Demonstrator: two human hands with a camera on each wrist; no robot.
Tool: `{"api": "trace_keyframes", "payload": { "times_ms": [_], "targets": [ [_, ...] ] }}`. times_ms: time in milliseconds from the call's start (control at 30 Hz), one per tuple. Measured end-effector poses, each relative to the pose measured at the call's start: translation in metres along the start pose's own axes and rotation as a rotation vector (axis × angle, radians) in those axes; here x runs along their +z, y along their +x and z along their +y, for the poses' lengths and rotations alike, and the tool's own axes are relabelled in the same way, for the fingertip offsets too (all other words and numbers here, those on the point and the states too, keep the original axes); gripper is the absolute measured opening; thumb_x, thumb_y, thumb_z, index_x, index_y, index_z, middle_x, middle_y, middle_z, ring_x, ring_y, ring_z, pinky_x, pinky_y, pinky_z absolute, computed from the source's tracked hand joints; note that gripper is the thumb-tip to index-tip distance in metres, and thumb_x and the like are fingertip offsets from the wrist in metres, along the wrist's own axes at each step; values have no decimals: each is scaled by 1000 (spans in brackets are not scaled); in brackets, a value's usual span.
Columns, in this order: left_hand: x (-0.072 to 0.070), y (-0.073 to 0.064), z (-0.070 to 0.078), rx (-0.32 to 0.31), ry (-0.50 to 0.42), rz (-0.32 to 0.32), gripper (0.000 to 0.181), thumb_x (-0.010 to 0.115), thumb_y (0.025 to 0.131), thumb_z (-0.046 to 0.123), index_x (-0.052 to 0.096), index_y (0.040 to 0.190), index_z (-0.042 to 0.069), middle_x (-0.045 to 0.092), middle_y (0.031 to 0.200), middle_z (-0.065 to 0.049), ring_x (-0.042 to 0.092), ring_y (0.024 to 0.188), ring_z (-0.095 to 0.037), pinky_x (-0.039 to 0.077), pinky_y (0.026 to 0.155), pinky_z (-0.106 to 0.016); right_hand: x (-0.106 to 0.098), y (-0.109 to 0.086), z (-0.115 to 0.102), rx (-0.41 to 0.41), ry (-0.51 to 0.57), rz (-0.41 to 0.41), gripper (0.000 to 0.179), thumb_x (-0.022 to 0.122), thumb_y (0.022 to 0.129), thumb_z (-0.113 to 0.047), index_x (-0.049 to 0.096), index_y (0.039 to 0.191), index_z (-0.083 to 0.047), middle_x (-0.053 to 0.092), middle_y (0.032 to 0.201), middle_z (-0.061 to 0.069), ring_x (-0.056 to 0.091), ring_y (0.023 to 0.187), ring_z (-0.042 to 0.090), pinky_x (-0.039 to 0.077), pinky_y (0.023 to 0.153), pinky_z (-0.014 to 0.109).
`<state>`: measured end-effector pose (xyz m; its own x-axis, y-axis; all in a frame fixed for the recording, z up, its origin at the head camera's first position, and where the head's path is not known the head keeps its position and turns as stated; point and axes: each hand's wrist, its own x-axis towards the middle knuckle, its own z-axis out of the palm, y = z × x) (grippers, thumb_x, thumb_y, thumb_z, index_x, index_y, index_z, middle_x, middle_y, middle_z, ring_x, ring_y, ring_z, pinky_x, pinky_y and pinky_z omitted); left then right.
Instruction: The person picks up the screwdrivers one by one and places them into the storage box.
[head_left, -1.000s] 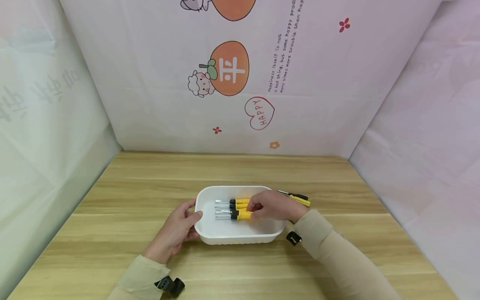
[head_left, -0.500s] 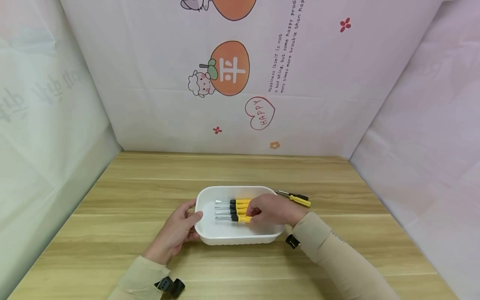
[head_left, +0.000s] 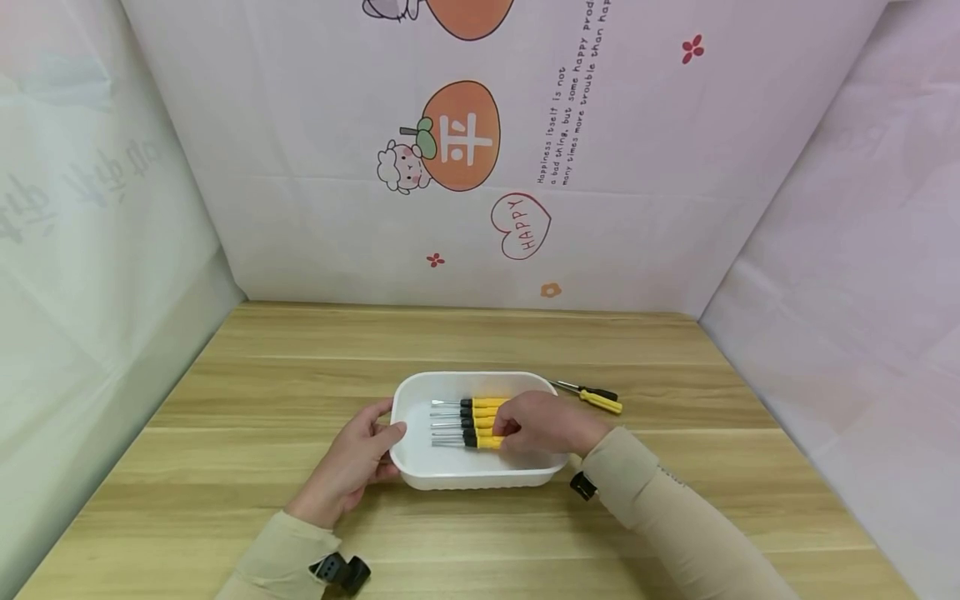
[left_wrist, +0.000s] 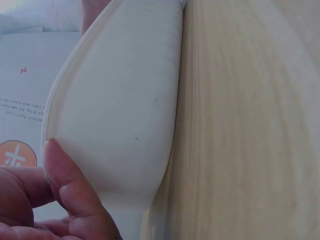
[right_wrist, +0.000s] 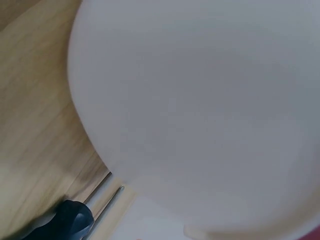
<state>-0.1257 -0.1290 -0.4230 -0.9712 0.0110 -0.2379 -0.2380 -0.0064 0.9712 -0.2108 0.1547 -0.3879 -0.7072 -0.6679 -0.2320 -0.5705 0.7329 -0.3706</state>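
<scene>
A white plastic tray (head_left: 480, 478) stands on the table, and my left hand (head_left: 354, 460) grips its left end, thumb on the rim. In the left wrist view the thumb (left_wrist: 70, 175) presses the tray's outer wall (left_wrist: 125, 100). Inside the tray several screwdrivers (head_left: 486, 403) lie in a row, metal shafts to the left, yellow-and-black handles to the right. My right hand (head_left: 551, 423) reaches over the right end and pinches the nearest screwdriver (head_left: 487, 443) by its yellow handle. That hand hides the handle ends. The right wrist view shows mostly the tray's outer wall (right_wrist: 200, 110).
Behind the tray's right end, a yellow-handled screwdriver (head_left: 602, 402) and a black-handled one (head_left: 603, 393) lie on the wooden table (head_left: 337, 333). A printed white sheet (head_left: 337, 233) hangs at the back, with white sheets on both sides.
My right hand has moved slightly toward me inside the tray, and the nearest screwdriver has shifted the same way, to the near side of the row. My left hand stays on the tray.
</scene>
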Motion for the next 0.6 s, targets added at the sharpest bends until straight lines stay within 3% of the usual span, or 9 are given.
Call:
{"api": "trace_keyframes", "payload": {
  "times_ms": [600],
  "targets": [
    [1, 0, -1, -1, -7, 0, 56, 58, 106, 13, 38, 159, 9, 55, 106, -14, 59, 71, -15, 53, 56, -22, 5, 3, -1, 56, -34, 23, 8, 81, 91, -21, 73, 91, -24, 64, 86, -14, 57, 81, 9, 51, 81, 29]
  ]
}}
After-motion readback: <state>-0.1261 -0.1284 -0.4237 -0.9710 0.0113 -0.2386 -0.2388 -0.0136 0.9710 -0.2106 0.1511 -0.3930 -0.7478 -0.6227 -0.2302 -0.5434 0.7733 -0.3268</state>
